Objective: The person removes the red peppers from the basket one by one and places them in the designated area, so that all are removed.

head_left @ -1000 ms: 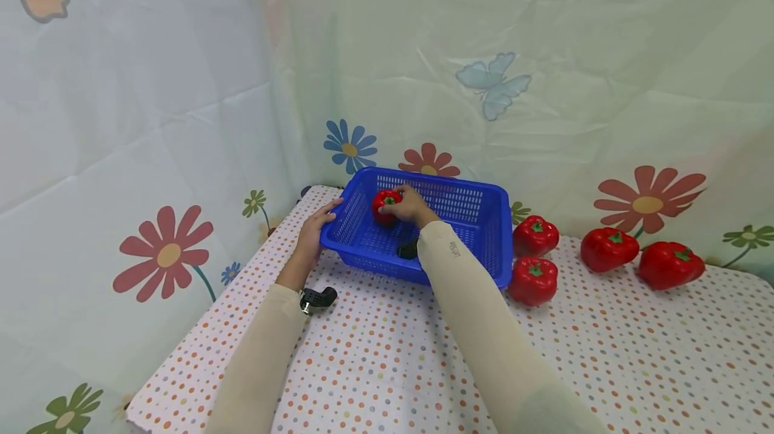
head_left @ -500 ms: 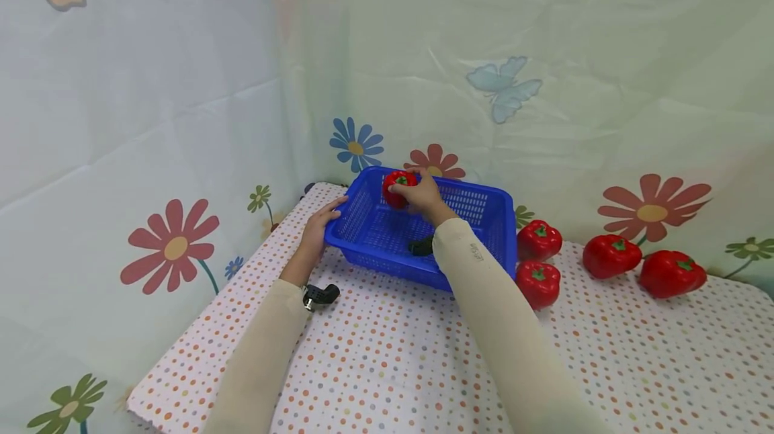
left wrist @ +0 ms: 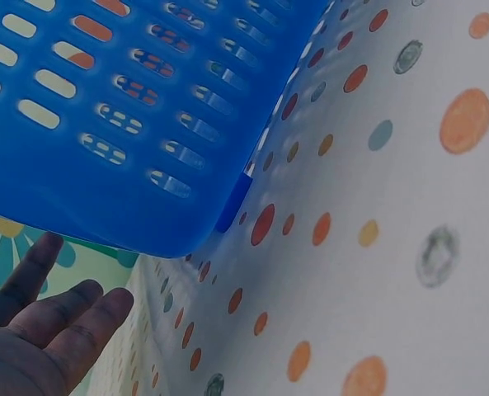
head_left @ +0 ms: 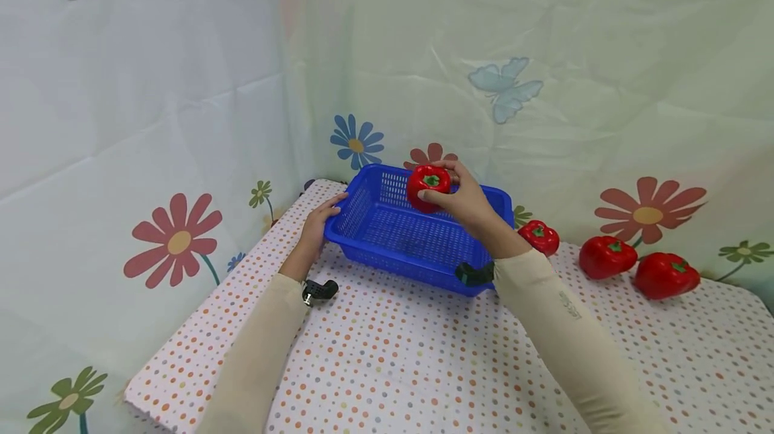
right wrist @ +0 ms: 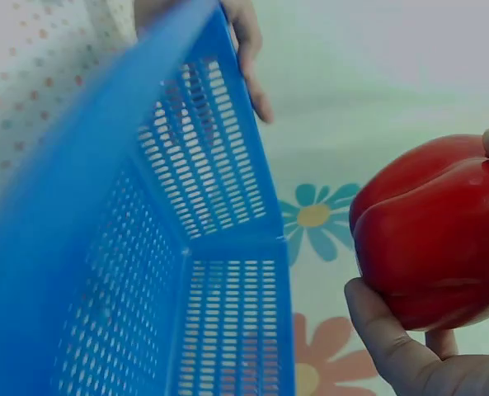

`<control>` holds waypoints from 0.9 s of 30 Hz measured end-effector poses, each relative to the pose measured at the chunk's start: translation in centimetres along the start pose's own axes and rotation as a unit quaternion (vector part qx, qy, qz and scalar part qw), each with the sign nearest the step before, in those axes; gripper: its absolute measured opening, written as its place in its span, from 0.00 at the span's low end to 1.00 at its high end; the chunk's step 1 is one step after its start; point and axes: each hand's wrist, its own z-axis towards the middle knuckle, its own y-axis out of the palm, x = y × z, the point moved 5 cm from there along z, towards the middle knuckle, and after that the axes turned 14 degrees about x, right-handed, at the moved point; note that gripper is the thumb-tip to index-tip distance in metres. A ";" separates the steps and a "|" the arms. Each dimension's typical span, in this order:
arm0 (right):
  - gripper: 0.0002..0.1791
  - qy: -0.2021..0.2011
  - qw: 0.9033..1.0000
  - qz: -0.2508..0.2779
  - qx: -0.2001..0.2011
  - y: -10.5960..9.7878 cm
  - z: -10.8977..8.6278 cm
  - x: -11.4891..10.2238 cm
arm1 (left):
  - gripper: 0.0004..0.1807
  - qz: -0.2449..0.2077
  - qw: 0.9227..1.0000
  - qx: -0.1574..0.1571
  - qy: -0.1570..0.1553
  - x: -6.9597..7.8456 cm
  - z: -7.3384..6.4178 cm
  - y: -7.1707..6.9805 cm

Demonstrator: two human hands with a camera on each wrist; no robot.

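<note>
My right hand [head_left: 470, 204] grips a red bell pepper [head_left: 423, 200] with a green stem, thumb on the near side and fingers on the far side. It holds the pepper above the blue perforated basket [head_left: 393, 261], whose inside shows no other pepper. The right wrist view shows the same pepper [right wrist: 434, 231] raised beside the basket wall. At the basket's left end my left hand [head_left: 313, 227] touches the rim, fingers mostly straight. From the left wrist, those fingers [left wrist: 87, 330] appear extended just by the basket's corner [left wrist: 174, 223].
Right of the basket stand more red bell peppers: one [head_left: 540, 238] close behind my right forearm, and two [head_left: 607, 257] [head_left: 667, 276] farther right. A dotted cloth covers the table [head_left: 375, 360]. Flower-printed sheets [head_left: 387, 58] hang behind and at left.
My right hand has lifted the bell pepper from the basket's left inside and moved it up and right. The left hand stays at the rim. My right forearm now hides the nearest loose pepper.
</note>
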 end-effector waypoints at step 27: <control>0.49 0.070 0.949 -0.200 0.233 -22.2 -13.3 14.2 | 0.25 -0.023 1.000 -0.005 -0.014 -0.1 -0.6 0.2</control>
